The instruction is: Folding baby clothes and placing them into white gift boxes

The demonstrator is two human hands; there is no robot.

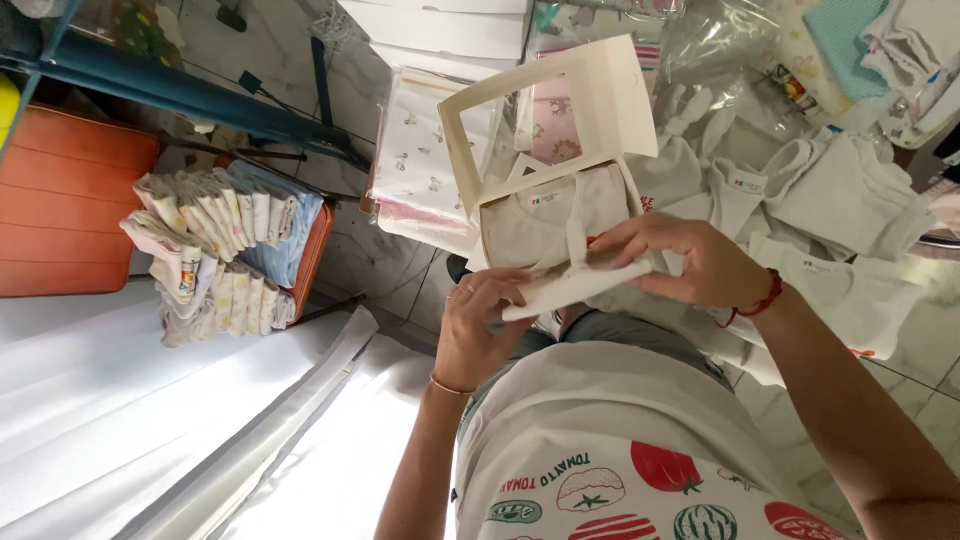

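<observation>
Both hands grip a folded white cloth (575, 285): the left hand (480, 325) pinches its near end, the right hand (690, 262) clasps the far end. Just beyond, touching it, the open window-lidded box (600, 110) holds a cream garment (535, 225). Farther off, white clothes (840, 190) lie on the floor.

The folded white cloth strip (575, 285) hides the left hand's fingers (497, 300) and the cream window box's (560, 150) lower edge, while at one o'clock crumpled clear plastic bags (730, 50) run off the top edge.
</observation>
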